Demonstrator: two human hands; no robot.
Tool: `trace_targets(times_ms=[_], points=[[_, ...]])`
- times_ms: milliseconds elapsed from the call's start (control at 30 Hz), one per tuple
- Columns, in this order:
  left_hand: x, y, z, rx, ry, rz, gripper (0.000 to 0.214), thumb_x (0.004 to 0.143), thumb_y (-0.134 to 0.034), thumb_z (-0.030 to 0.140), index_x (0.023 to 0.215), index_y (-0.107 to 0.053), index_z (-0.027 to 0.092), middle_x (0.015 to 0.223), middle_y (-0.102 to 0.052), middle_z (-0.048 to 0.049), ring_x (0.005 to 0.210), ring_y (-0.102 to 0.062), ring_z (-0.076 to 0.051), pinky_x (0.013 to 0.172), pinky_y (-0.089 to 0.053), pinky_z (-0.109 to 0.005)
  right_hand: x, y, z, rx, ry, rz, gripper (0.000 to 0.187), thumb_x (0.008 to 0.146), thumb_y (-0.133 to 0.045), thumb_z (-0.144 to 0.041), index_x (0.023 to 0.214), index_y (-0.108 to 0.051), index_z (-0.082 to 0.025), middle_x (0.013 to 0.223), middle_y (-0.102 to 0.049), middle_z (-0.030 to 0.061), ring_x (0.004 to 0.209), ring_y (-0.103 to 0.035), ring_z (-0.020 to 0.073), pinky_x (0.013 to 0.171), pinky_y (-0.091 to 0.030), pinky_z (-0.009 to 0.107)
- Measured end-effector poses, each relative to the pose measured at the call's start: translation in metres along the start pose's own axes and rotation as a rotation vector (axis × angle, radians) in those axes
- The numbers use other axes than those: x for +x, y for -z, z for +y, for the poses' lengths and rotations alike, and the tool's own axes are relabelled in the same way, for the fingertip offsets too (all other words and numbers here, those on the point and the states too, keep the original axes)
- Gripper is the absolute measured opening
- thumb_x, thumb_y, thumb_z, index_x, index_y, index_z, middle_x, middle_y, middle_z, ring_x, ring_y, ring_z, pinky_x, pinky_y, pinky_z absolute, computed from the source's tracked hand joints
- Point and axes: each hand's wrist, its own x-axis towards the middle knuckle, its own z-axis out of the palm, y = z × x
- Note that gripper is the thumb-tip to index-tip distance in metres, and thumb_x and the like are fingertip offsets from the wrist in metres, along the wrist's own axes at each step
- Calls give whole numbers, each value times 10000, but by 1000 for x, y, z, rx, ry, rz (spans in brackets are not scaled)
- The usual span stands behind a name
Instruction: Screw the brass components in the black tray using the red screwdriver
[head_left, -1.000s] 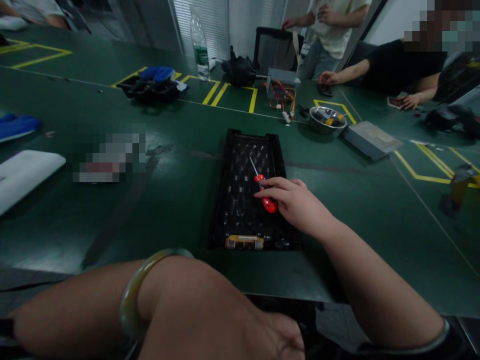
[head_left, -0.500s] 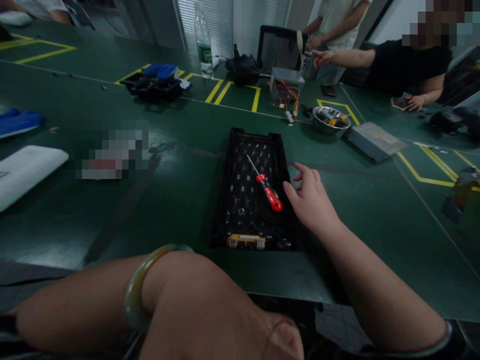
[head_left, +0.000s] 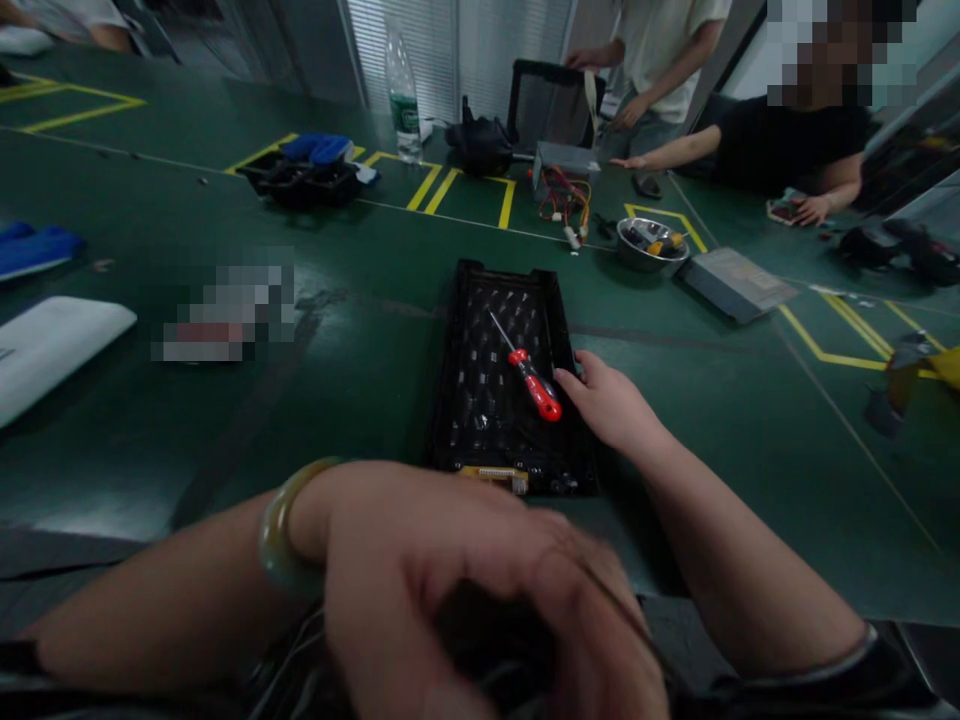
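A long black plastic panel (head_left: 480,400) lies flat on the green table in front of me. A red-handled screwdriver (head_left: 534,385) rests on it, tip pointing away. My right hand (head_left: 611,405) is at the panel's right rim just beside the screwdriver handle, with thumb and fingers closed on the edge. My left hand (head_left: 465,590) fills the foreground, blurred, with a pale bangle (head_left: 281,520) on the wrist. Its fingers curl round something dark that I cannot make out.
Farther back are a metal bowl (head_left: 651,243) of tools, a grey box with coloured wires (head_left: 564,165), a flat grey unit (head_left: 739,283), a water bottle (head_left: 401,95) and a black tray with blue cloth (head_left: 304,180). A white slab (head_left: 52,350) lies left. Other people stand or lean at the far right.
My right hand let go of the screwdriver, lifted away, then came back to the panel's right rim. My left hand rose and curled forward in the foreground.
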Motion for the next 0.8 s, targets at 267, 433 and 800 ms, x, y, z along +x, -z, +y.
trace_targets(times_ms=[267, 433, 800], points=[[-5, 93, -16, -178, -455, 941, 334, 855, -719, 214, 642, -462, 188, 546, -399, 62, 515, -393, -66, 542, -384, -183, 0, 3, 0, 12, 72, -2, 323, 989, -403, -360, 1139, -646, -210, 1123, -750, 100, 1008, -690, 254, 812, -467, 305], [-12, 127, -32, -121, -456, 1159, 323, 888, -641, 195, 648, -424, 201, 576, -368, 57, 512, -361, -76, 491, -333, -182, 1, 17, 15, 40, 63, -5, 299, 971, -423, -352, 1062, -669, -209, 1080, -760, 75, 941, -684, 215, 777, -461, 274], [-11, 137, -67, 206, -231, 1186, 297, 905, -614, 272, 644, -485, 212, 627, -440, 29, 589, -415, -114, 635, -413, -260, -57, 116, 138, -63, -229, 138, 476, 979, -408, -445, 1322, -626, -197, 1175, -759, 107, 986, -711, 243, 836, -501, 324]])
